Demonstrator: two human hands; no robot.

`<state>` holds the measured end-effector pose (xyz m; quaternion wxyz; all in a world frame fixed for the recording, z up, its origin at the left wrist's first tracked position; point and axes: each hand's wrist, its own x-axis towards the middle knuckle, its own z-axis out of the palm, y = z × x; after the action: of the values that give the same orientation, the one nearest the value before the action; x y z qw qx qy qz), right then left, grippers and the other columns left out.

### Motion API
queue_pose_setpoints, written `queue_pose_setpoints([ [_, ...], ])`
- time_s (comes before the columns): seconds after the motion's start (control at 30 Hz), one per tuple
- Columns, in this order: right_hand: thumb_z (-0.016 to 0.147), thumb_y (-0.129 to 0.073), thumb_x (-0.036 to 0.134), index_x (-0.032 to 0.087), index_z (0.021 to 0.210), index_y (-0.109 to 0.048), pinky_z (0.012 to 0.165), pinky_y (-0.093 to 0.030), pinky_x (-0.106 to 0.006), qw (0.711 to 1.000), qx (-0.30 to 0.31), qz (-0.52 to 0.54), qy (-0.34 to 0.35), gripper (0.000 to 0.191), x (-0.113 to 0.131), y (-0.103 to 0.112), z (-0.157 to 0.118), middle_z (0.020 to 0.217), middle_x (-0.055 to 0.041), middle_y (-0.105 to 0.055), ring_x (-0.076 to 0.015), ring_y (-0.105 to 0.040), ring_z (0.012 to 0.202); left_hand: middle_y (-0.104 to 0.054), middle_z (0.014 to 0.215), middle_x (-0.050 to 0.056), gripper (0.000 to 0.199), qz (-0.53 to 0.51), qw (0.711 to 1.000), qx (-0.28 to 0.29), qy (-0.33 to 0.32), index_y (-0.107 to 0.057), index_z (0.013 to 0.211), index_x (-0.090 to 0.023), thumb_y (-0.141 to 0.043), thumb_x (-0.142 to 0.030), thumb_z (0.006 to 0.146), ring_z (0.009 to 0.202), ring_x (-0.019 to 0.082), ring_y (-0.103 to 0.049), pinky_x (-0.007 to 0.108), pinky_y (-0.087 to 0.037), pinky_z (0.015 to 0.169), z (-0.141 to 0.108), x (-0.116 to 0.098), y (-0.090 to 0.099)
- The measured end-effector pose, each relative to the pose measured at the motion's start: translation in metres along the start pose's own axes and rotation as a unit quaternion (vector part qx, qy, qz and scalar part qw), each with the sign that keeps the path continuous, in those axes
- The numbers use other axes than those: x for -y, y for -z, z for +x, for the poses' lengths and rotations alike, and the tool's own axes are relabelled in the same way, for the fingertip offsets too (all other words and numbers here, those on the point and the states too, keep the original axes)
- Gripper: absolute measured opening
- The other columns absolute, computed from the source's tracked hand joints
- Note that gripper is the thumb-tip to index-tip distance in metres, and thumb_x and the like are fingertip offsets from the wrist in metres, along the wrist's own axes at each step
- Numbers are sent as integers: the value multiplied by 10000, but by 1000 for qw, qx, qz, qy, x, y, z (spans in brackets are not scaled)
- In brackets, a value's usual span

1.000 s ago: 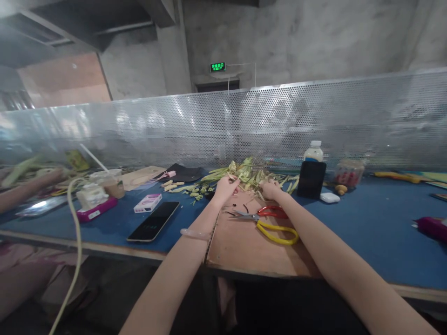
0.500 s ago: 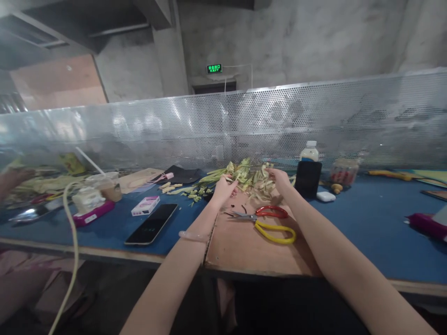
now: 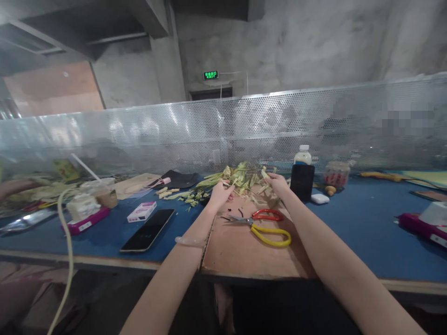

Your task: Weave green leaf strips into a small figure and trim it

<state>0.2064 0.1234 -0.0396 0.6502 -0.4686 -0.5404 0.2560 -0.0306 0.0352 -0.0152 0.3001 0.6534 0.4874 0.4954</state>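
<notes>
A loose heap of pale green and yellowish leafy pieces [image 3: 242, 177] lies at the back of a brown wooden board [image 3: 240, 258]. My left hand [image 3: 222, 191] is at the heap's left front, its fingers bent together; what they hold, if anything, is too small to name. On the right, my right hand [image 3: 276, 183] pinches a pale leafy piece [image 3: 264, 173] between thumb and fingers. Scissors with one red and one yellow handle [image 3: 270, 236] lie on the board in front of both hands, blades pointing left. Small green bits [image 3: 192, 197] are scattered left of my left hand.
To the left are a black phone [image 3: 148, 231], a small white and pink box [image 3: 141, 211], a cup with a straw [image 3: 106, 194] and a pale cable [image 3: 71, 251]. A bottle [image 3: 303, 155], a black upright object [image 3: 302, 182] and a jar [image 3: 337, 174] stand right. Another person's hand [image 3: 19, 187] is far left.
The whole view has shifted slightly, with things sitting a little further left and lower. A pale piece now shows raised at my right fingertips. The scissors have stayed on the board.
</notes>
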Motion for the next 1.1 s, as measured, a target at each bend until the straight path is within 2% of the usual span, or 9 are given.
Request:
queue_pose_setpoints([
  [0.2,582,-642,331,110,624,-645,571,-403,-283,991,-34,-129,28,225,-1,-5,-3,568,-32,-565,-170,-514,612,-581,539,6,312,14,1000,25,0,-479,997,-129,-554,-296,744,441,129,-532,210,-414,425,2,5,-2],
  [0.3,596,-632,302,145,608,-630,752,-390,-339,978,-75,-181,72,157,0,-4,-6,838,-91,-592,-241,-491,885,-578,529,5,268,5,999,36,3,-504,938,-139,-567,-294,729,425,124,-520,203,-401,411,3,7,-3],
  [0.4,614,-624,263,170,609,-611,881,-306,-392,961,-94,-222,135,93,3,-2,-9,1095,-103,-500,-277,-369,1076,-586,525,12,230,-14,999,29,2,-525,868,-150,-592,-294,702,424,127,-522,206,-392,410,3,8,-3],
  [0.47,648,-596,233,168,622,-598,860,-318,-391,951,-77,-241,176,70,5,-2,-11,1062,-109,-507,-261,-408,1028,-600,536,21,224,-36,999,17,7,-526,845,-157,-605,-296,688,432,137,-535,218,-397,416,3,7,-2],
  [0.53,705,-542,220,164,663,-590,772,-371,-349,945,-45,-249,208,84,8,-4,-13,882,-90,-559,-213,-492,853,-617,560,29,243,-74,997,6,17,-515,862,-163,-610,-298,684,445,143,-548,225,-404,425,4,6,-1],
  [0.63,775,-463,223,162,736,-573,667,-398,-291,938,-12,-245,245,131,15,-14,-17,701,-36,-556,-163,-503,662,-638,601,38,298,-143,989,-10,32,-486,920,-168,-617,-286,680,456,137,-558,220,-404,433,5,6,0],
  [0.87,837,-370,172,150,870,-534,729,-408,-316,898,7,-242,367,169,41,-58,-41,854,-85,-514,-187,-485,780,-653,676,36,406,-256,964,-14,71,-488,951,-160,-686,-253,609,490,120,-568,226,-427,471,4,2,1],
  [0.97,848,-370,148,157,871,-545,777,-412,-318,864,65,-250,431,177,49,-69,-56,859,-84,-507,-189,-475,833,-644,692,21,368,-276,959,-5,63,-542,873,-147,-711,-287,577,518,116,-576,221,-434,475,5,3,2],
  [1.1,841,-411,128,165,927,-555,834,-409,-337,806,141,-274,505,171,57,-67,-71,911,-86,-510,-198,-458,913,-645,689,33,340,-315,949,22,25,-588,815,-134,-701,-360,589,552,124,-586,227,-450,491,5,3,2],
])
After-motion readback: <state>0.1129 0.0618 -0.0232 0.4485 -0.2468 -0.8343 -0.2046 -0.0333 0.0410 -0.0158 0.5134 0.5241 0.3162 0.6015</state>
